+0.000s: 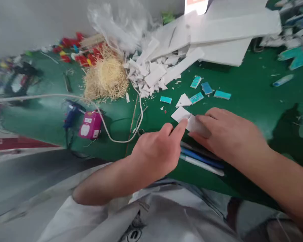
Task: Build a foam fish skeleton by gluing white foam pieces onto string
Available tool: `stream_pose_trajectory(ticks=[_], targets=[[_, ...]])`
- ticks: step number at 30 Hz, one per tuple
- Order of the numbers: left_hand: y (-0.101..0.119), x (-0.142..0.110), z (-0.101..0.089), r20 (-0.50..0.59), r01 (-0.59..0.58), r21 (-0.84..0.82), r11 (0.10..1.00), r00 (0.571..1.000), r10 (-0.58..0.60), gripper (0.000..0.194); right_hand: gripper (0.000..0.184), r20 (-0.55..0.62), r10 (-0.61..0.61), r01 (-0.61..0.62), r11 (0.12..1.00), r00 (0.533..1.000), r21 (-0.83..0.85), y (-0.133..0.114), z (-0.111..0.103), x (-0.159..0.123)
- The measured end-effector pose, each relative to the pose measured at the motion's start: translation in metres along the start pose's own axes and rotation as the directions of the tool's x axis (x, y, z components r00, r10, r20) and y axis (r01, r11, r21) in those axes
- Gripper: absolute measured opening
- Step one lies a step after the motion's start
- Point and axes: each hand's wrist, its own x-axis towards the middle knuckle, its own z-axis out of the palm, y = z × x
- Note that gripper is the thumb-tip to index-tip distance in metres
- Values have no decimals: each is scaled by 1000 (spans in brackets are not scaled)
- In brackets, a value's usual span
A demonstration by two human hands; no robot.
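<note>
Nothing legible, even on magenta box [96,125]

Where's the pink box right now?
In the head view, the pink box sits left on the green table, between the blue tool and the white cable, left of the left hand.

blue glue gun [71,117] | magenta box [97,124] | straw nest [109,75] | white cable [40,96]

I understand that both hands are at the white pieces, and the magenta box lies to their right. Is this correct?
No: in the head view, the magenta box lies to the left of the left hand and the right hand. Both hands are indeed at the white pieces.
</note>
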Motion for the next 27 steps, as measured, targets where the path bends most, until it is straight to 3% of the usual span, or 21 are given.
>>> stream_pose_trajectory(ticks=[19, 27], targets=[[3, -1, 3, -112, -15, 30, 999, 994, 18, 72, 25, 110, 93, -94, 996, 990, 9, -6, -2, 1], [3, 0, -1, -40, -6, 16, 1000, 999, 6, 73, 27, 87, 87, -87, 996, 992, -3, -6, 0, -1]])
